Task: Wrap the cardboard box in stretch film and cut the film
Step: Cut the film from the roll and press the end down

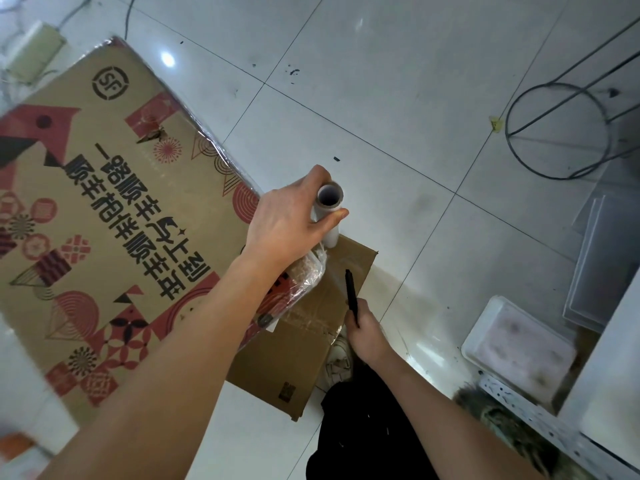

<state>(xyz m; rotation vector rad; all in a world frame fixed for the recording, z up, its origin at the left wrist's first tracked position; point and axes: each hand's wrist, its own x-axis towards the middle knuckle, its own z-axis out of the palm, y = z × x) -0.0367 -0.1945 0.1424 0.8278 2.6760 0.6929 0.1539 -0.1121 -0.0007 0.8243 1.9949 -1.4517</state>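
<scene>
A large printed cardboard box (114,202) with red and black patterns fills the left of the view, and clear stretch film shines along its right edge. My left hand (287,223) grips the upright white film roll (329,209) near its top end, just past the box's right corner. Bunched film (311,271) runs from the roll down to the box. My right hand (367,330) holds a black cutter (351,296) pointed up at the stretched film, over a flat piece of brown cardboard (294,362) on the floor.
Pale floor tiles (381,98) surround the box. A black wire stand (557,129) sits at the upper right. White plastic trays (519,344) and a metal rack edge lie at the right. Another film roll (34,53) lies at the upper left. My shoe (339,358) is beside the cardboard.
</scene>
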